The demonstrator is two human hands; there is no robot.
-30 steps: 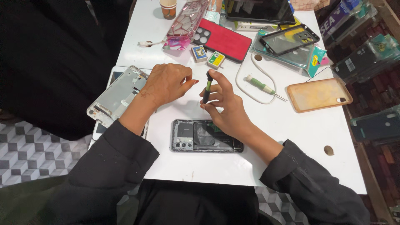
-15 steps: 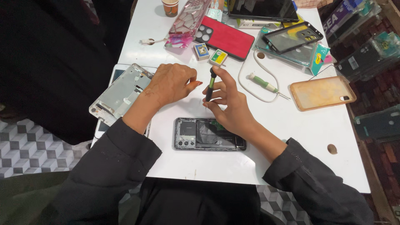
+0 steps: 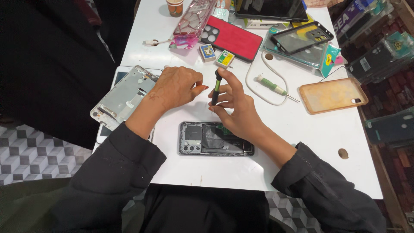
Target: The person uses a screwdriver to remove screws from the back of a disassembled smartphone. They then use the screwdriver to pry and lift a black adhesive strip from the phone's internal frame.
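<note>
Nearest, an opened phone [image 3: 216, 139] lies flat on the white table [image 3: 302, 142], its insides showing, partly under the right wrist. Just above it the right hand [image 3: 235, 108] pinches a dark screwdriver [image 3: 215, 87] upright between thumb and fingers, tip near the table. The left hand [image 3: 177, 86] rests beside it, fingers curled; whether it grips anything is hard to tell. Left lies a metal frame [image 3: 123, 96]. Farther off: a green screwdriver [image 3: 272, 86], an orange case [image 3: 333, 95], a red case [image 3: 232, 38].
</note>
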